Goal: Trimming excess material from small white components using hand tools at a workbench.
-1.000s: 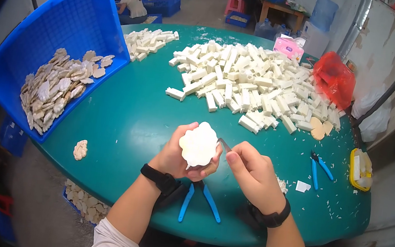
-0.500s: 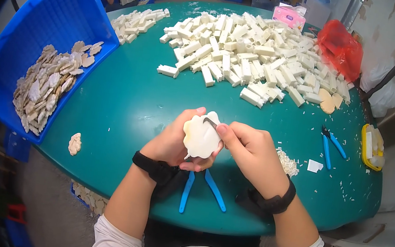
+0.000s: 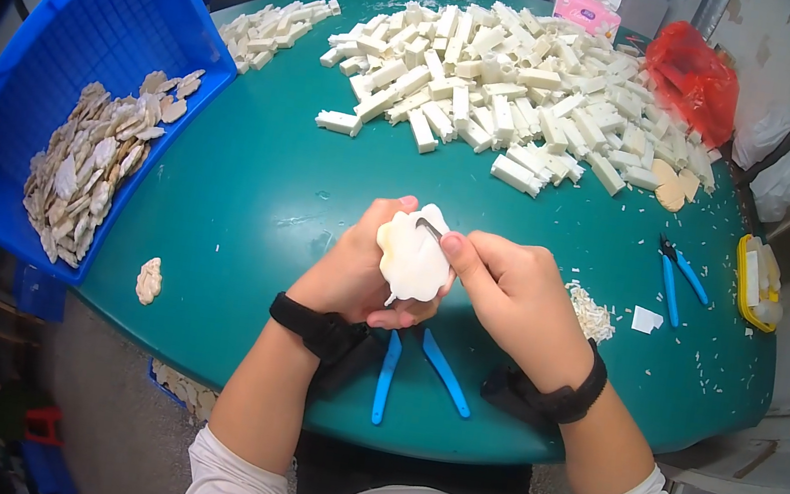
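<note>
Just below the middle of the frame, the left hand (image 3: 352,266) grasps a white, scallop-edged piece (image 3: 413,265), its fingers curled around the sides and underneath, the broad face turned up. From the right, the right hand (image 3: 523,306) pinches a thin dark tool (image 3: 431,230) between thumb and bent fingers; its tip lies over the upper part of the piece and seems to touch it, though the grip hides most of the handle. A black band (image 3: 311,328) circles the left wrist, with a similar one on the right. Below the hands, at lower centre, blue-handled pliers (image 3: 444,375) rest on the green table (image 3: 262,188), their handles spread. A lone pale flake (image 3: 149,281) lies at lower left. The upper left holds a tilted blue bin (image 3: 86,1) with a heap of flat, wavy shells (image 3: 88,168) inside. Across the upper centre spreads a large pile of cream blocks (image 3: 498,90), with a pink tissue box (image 3: 586,13) behind it and a red bag (image 3: 691,81) beside it at upper right. Toward the right edge are small blue nippers (image 3: 679,283), a white card (image 3: 647,320), a mound of slivers (image 3: 591,314) and a yellow tray (image 3: 742,281).
</note>
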Motion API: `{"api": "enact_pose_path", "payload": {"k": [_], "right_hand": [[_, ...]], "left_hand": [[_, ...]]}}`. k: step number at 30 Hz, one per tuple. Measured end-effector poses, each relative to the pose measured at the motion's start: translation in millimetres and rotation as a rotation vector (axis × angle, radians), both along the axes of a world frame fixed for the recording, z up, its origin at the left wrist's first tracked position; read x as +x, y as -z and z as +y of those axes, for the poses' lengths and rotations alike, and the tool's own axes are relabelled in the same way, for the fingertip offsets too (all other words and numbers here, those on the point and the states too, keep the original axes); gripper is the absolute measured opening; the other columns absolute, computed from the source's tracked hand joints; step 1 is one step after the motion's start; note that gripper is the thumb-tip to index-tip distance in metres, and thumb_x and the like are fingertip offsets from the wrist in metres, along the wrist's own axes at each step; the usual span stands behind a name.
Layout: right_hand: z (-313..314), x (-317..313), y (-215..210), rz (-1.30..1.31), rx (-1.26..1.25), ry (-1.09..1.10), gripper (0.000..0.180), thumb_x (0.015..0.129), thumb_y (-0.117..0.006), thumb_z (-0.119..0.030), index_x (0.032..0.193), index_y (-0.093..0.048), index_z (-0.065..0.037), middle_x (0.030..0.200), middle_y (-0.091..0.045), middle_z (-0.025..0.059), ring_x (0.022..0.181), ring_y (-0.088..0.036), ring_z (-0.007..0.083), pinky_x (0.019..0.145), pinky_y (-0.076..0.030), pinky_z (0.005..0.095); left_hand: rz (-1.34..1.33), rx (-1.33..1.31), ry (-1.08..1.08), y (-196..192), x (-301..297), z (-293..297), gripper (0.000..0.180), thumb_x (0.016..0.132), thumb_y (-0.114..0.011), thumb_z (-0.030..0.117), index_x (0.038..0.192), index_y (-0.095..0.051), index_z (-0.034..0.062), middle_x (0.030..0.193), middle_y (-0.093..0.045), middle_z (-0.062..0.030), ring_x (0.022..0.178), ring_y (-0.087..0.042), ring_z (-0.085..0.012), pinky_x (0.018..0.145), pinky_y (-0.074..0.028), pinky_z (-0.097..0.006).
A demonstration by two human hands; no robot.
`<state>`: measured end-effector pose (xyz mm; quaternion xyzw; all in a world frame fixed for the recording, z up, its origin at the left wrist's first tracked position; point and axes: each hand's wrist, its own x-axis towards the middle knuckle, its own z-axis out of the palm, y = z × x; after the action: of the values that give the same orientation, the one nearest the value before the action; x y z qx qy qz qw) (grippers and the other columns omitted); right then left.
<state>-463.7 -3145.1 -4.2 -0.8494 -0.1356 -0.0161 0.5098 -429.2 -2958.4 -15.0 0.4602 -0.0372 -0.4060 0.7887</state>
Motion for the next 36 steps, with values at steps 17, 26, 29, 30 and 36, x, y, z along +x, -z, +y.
{"api": "enact_pose_path", "payload": {"k": [17, 26, 29, 30, 36], "right_hand": [[3.1, -2.9, -2.5, -0.020, -0.031, 0.014, 0.038, 0.101, -0.055, -0.026, 0.074, -0.059, 0.001, 0.060, -0.055, 0.0229, 0.052, -0.053, 0.0393, 0.049, -0.040, 0.0446], [1.4, -5.4, -3.6, -0.093, -0.166, -0.026, 0.034, 0.099, -0.055, -0.023, 0.073, -0.058, -0.002, 0.062, -0.056, 0.0213, 0.057, -0.057, 0.0399, 0.052, -0.043, 0.0462], [1.8, -4.1, 0.6, -0.125, -0.166, -0.034, 0.034, 0.099, -0.056, -0.023, 0.073, -0.058, -0.002, 0.061, -0.057, 0.0207, 0.056, -0.057, 0.0396, 0.051, -0.043, 0.0464], [1.5, -3.8, 1.7, -0.138, -0.170, -0.038, 0.034, 0.099, -0.056, -0.023, 0.073, -0.057, -0.002, 0.061, -0.056, 0.0207, 0.055, -0.057, 0.0395, 0.051, -0.043, 0.0464], [0.9, -4.0, 1.7, -0.159, -0.194, -0.044, 0.034, 0.099, -0.056, -0.023, 0.072, -0.057, -0.002, 0.060, -0.056, 0.0206, 0.055, -0.057, 0.0394, 0.051, -0.043, 0.0466]], "left_hand": [[-0.082, 0.107, -0.062, -2.3, -3.1, -2.3, 0.063, 0.102, -0.020, 0.046, 0.088, -0.058, -0.0014, 0.068, -0.059, -0.0125, 0.046, -0.049, -0.0191, 0.032, -0.032, -0.027], [0.049, 0.086, -0.029, -1.4, -0.8, 1.8, 0.063, 0.100, -0.023, 0.046, 0.085, -0.060, -0.0029, 0.066, -0.059, -0.0133, 0.036, -0.041, -0.0185, 0.030, -0.031, -0.028], [0.073, 0.092, -0.029, -0.1, 1.0, 3.6, 0.064, 0.100, -0.024, 0.046, 0.084, -0.061, -0.0036, 0.066, -0.060, -0.0139, 0.034, -0.040, -0.0186, 0.029, -0.030, -0.027], [0.065, 0.110, -0.027, 1.1, 1.9, 4.2, 0.065, 0.100, -0.024, 0.047, 0.084, -0.061, -0.0039, 0.066, -0.061, -0.0141, 0.034, -0.040, -0.0186, 0.029, -0.030, -0.027], [0.016, 0.139, -0.043, 4.4, 2.0, 3.9, 0.066, 0.100, -0.025, 0.047, 0.083, -0.062, -0.0048, 0.065, -0.060, -0.0147, 0.034, -0.040, -0.0183, 0.027, -0.029, -0.026]]}}
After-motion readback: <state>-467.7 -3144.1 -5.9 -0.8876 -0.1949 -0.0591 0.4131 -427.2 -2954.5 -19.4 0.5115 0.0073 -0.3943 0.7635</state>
